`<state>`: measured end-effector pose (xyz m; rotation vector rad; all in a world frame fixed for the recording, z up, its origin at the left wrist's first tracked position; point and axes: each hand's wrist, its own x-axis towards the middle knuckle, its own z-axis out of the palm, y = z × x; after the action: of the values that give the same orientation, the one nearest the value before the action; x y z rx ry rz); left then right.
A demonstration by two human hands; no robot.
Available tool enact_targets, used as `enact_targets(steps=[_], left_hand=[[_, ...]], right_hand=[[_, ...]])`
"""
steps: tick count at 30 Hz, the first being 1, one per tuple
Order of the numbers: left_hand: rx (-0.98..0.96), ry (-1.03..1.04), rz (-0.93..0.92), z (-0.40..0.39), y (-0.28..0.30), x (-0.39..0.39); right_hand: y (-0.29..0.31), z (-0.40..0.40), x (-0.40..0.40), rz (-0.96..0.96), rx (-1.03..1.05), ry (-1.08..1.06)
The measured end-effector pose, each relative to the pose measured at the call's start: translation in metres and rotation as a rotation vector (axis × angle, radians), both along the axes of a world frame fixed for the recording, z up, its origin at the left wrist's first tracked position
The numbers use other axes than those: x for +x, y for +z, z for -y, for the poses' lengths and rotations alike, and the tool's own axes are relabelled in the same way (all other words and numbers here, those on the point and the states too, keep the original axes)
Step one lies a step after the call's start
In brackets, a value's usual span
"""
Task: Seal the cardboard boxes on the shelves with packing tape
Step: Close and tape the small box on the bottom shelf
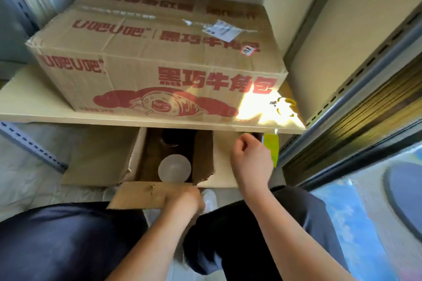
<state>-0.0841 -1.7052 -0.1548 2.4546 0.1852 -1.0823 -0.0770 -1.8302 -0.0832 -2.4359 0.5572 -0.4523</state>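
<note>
A large closed cardboard box with red print lies on the upper shelf board, with clear tape along its top seam. Below the board stands an open cardboard box with its flaps spread; a translucent round lid shows inside. My left hand grips the far edge of the near flap. My right hand hovers over the right flap with curled fingers, right beside a yellow-green object. Whether it holds that object is hidden.
A yellow item lies in a sun patch on the shelf board's right corner. Grey perforated shelf uprights stand at the left, and a window frame runs down the right. My dark-trousered knees are just before the lower box.
</note>
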Motion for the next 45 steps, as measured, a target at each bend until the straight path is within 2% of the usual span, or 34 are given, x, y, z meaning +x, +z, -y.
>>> enact_targets(steps=[2,3,6,8,10,13,18,22,24,26,28,31,33,35,37,39,41,45], left_hand=[[-0.137,-0.059,0.091,0.044,0.025,0.011],[-0.275,-0.035,0.157,0.061,0.035,0.015],[-0.645,0.276,0.204,0.110,0.057,0.028],[-0.785,0.438,0.151,0.131,0.062,0.041],[-0.857,0.511,0.049,0.145,0.062,0.054],[-0.778,0.446,-0.009,0.153,0.056,0.067],[-0.576,0.351,0.186,0.161,0.071,0.064],[-0.477,0.311,0.347,0.157,0.099,0.059],[-0.504,0.324,0.470,0.145,0.109,0.049],[-0.588,0.339,0.514,0.125,0.111,0.032],[-0.673,0.449,0.434,0.096,0.103,0.010],[-0.720,0.665,0.279,0.040,0.085,-0.024],[-0.689,0.680,0.243,-0.003,0.068,-0.043],[-0.705,0.727,0.224,-0.044,0.049,-0.059],[-0.624,0.808,0.246,-0.074,0.024,-0.068],[-0.542,0.876,0.211,-0.092,-0.009,-0.075],[-0.503,0.947,0.169,-0.104,-0.045,-0.081],[-0.443,1.047,0.068,-0.118,-0.114,-0.082]], right_hand=[[0.010,0.049,0.001,0.164,0.133,-0.235],[0.011,0.070,0.005,0.174,0.194,-0.304],[0.002,0.111,0.021,-0.076,0.346,-0.264],[-0.002,0.122,0.031,-0.226,0.542,-0.170],[-0.006,0.125,0.039,-0.280,0.815,-0.127],[-0.018,0.130,0.049,-0.295,1.003,-0.147],[-0.017,0.139,0.062,-0.349,1.059,-0.120],[0.017,0.129,0.068,-0.433,0.787,-0.050],[0.038,0.118,0.058,-0.361,0.708,0.011],[0.047,0.099,0.042,-0.236,0.723,0.099],[0.041,0.070,0.024,-0.179,0.753,0.242],[0.012,0.014,0.005,-0.278,0.812,0.370],[-0.019,-0.027,-0.003,-0.365,0.826,0.428],[-0.052,-0.064,-0.008,-0.414,0.752,0.490],[-0.079,-0.095,-0.009,-0.409,0.708,0.509],[-0.097,-0.117,-0.005,-0.397,0.754,0.459],[-0.116,-0.132,0.001,-0.470,0.736,0.429],[-0.151,-0.148,0.009,-0.558,0.670,0.521]])
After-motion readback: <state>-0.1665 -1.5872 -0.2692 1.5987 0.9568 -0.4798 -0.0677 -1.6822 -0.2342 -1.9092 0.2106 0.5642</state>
